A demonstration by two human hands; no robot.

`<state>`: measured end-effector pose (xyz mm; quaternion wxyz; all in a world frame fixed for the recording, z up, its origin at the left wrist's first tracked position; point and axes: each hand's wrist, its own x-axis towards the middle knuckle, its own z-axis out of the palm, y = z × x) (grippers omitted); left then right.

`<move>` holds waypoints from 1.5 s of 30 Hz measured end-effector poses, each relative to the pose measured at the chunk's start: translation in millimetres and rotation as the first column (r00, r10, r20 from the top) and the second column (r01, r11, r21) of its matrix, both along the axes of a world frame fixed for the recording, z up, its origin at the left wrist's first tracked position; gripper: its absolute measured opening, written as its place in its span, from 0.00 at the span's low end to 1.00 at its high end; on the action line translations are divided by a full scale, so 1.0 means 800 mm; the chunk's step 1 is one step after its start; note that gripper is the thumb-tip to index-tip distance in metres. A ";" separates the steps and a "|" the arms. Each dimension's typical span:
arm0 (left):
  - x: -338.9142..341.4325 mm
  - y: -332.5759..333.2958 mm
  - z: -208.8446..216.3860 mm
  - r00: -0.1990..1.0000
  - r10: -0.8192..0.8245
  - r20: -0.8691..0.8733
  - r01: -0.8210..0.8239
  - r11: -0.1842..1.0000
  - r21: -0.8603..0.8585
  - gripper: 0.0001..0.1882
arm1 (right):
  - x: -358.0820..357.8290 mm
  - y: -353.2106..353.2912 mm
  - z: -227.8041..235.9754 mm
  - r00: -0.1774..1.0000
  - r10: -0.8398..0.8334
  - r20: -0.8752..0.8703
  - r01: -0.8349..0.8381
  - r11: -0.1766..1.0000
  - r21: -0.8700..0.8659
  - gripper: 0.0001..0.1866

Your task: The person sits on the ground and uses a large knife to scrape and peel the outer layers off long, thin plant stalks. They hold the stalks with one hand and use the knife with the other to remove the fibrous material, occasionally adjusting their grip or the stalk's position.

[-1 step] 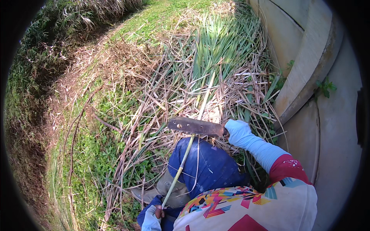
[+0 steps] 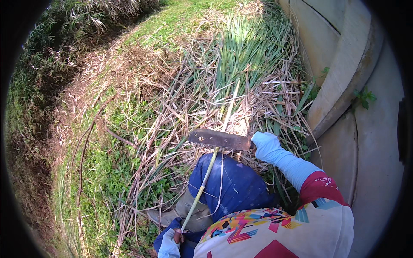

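Observation:
My right hand (image 2: 263,145), in a light blue sleeve, is closed round the handle of a machete (image 2: 220,139). Its broad dark blade has holes near the far end and points left, lying across a long pale green-yellow stalk (image 2: 205,178). Whether blade and stalk touch, I cannot tell. Low in the view, my left hand (image 2: 173,241) is closed on the stalk's near end. From there the stalk slants up past my blue-clad knee (image 2: 228,182) and under the blade. Its far part reaches a pile of long green leaves (image 2: 245,56).
Dry straw-like stems (image 2: 275,96) cover the ground ahead. A curved concrete wall (image 2: 374,142) with a thick ledge (image 2: 344,73) rises close on my right. Low green plants (image 2: 107,172) and a thin bent branch (image 2: 84,146) lie to the left, with dark brush (image 2: 56,47) beyond.
The machete and my right hand have shifted very slightly, the blade's tip a little upward. My left hand and the stalk look almost the same.

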<state>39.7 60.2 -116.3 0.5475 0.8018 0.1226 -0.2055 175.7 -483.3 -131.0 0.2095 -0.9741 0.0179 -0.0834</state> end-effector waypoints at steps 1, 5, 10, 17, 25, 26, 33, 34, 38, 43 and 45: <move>0.002 0.000 0.000 1.000 -0.005 -0.001 0.005 1.000 -0.009 0.15 | 0.009 -0.009 -0.001 0.997 -0.068 0.026 0.067 0.997 0.038 0.17; 0.003 -0.004 0.004 1.000 -0.022 -0.003 0.022 0.999 -0.030 0.16 | 0.075 -0.078 0.028 0.860 -0.508 -0.050 0.511 0.852 0.117 0.11; 0.000 0.002 0.005 1.000 -0.002 -0.007 0.002 1.000 -0.001 0.16 | 0.067 -0.068 0.053 0.936 -0.351 -0.033 0.353 0.931 0.098 0.11; -0.005 0.004 0.007 1.000 0.006 -0.028 -0.006 1.000 0.014 0.16 | 0.053 -0.023 0.027 0.999 -0.040 -0.026 0.039 0.999 -0.036 0.12; 0.029 -0.005 -0.011 0.999 -0.050 -0.020 0.050 0.998 -0.025 0.16 | 0.104 -0.123 -0.006 0.704 -0.674 -0.223 0.710 0.665 0.232 0.14; 0.031 -0.005 -0.013 0.998 -0.057 -0.023 0.056 0.998 -0.029 0.16 | 0.091 -0.115 -0.009 0.712 -0.663 -0.231 0.702 0.668 0.247 0.14; 0.025 -0.002 -0.017 0.997 -0.083 -0.010 0.083 0.996 -0.017 0.17 | 0.031 -0.035 -0.080 0.728 -0.470 -0.499 0.605 0.782 0.147 0.31; 0.020 0.000 -0.017 0.997 -0.083 0.000 0.083 0.996 -0.008 0.17 | 0.037 -0.019 -0.077 0.709 -0.462 -0.533 0.594 0.798 0.100 0.33; -0.009 0.007 -0.005 0.991 -0.108 0.078 0.095 0.984 0.152 0.17 | 0.056 0.015 -0.043 0.925 -0.317 -0.207 0.356 0.916 0.184 0.38; 0.002 -0.063 0.116 0.995 -0.077 0.070 0.040 0.905 0.424 0.19 | 0.109 0.040 0.057 0.925 0.056 0.377 0.016 0.983 -0.184 0.46; -0.005 -0.052 0.149 0.998 -0.043 0.051 0.013 0.876 0.482 0.19 | 0.132 0.060 0.089 0.937 0.149 0.315 -0.037 0.942 -0.335 0.47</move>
